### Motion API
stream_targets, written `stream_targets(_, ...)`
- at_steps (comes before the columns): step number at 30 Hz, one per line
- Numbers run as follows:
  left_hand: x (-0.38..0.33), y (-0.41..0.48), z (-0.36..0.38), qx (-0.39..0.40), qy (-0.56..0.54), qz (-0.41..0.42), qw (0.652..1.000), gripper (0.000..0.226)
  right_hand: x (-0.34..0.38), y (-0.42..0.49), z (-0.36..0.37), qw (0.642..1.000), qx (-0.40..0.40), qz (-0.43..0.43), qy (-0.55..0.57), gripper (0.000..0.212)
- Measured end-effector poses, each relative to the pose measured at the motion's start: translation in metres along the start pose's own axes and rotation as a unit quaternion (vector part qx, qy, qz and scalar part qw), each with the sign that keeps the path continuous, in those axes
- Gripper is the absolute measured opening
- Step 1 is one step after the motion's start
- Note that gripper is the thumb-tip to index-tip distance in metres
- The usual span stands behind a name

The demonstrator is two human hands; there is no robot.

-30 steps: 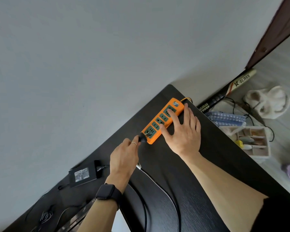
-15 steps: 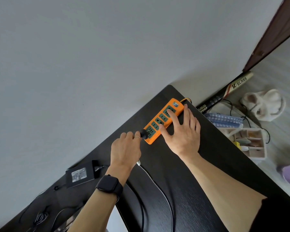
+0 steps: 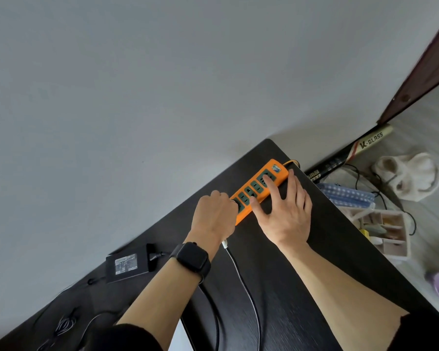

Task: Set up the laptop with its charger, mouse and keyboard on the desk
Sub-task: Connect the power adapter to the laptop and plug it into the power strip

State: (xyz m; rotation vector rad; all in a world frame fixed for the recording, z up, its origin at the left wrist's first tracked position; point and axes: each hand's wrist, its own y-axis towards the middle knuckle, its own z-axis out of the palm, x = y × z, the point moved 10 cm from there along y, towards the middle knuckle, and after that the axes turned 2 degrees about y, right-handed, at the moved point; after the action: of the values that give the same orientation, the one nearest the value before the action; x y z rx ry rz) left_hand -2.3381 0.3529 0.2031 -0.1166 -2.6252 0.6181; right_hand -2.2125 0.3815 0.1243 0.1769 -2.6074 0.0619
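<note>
Head: left grip (image 3: pixel 214 216) clasps black plug (image 3: pixel 236 205) at orange strip (image 3: pixel 258 186); right grip (image 3: pixel 285 214) flat.

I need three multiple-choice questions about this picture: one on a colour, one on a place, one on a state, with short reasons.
1. What colour is the long plastic power strip? A white; B orange; C blue.
2. Where does the black rectangular charger brick lie? A on the black desk; B on the floor; C on the strip.
3. How is the right hand? A a fist; B straight fingers pressing the strip; C gripping a cable.
Answers: B, orange surrounds green sockets; A, it rests on the desk; B, fingers lie flat on the sockets while the left hand grips the black plug.
</note>
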Motion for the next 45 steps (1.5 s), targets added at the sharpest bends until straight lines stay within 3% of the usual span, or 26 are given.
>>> stream_targets(4, 0.016, 0.002, 0.008, -0.006, -0.078, -0.049, 0.996, 0.028, 0.0, 0.0, 0.002, 1.0, 0.005, 0.002, -0.003, 0.068)
stream_targets(8, 0.037, -0.005, 0.023, -0.029, -0.23, -0.141, 0.962, 0.028, 0.001, 0.001, 0.0, 1.0, -0.004, 0.0, -0.001, 0.068)
stream_targets(12, 0.024, -0.003, 0.031, -0.04, -0.29, -0.118, 0.949, 0.019, 0.001, 0.002, 0.001, 1.0, 0.002, 0.002, -0.002, 0.068)
stream_targets(18, 0.014, 0.005, 0.029, -0.053, -0.282, -0.087, 0.954, 0.017, -0.002, 0.0, 0.002, 1.0, -0.006, -0.004, 0.0, 0.068)
stream_targets(25, 0.011, 0.014, 0.031, -0.016, -0.278, -0.06, 0.959, 0.023, -0.001, -0.001, 0.002, 1.0, -0.015, -0.009, -0.007, 0.068)
stream_targets(40, 0.009, 0.007, 0.041, -0.014, -0.334, -0.114, 0.936, 0.03, 0.0, -0.004, 0.002, 1.0, -0.012, -0.017, -0.012, 0.068)
stream_targets(45, 0.009, 0.016, 0.038, -0.016, -0.311, -0.099, 0.945, 0.032, -0.001, 0.001, 0.004, 1.0, -0.005, -0.009, -0.014, 0.068)
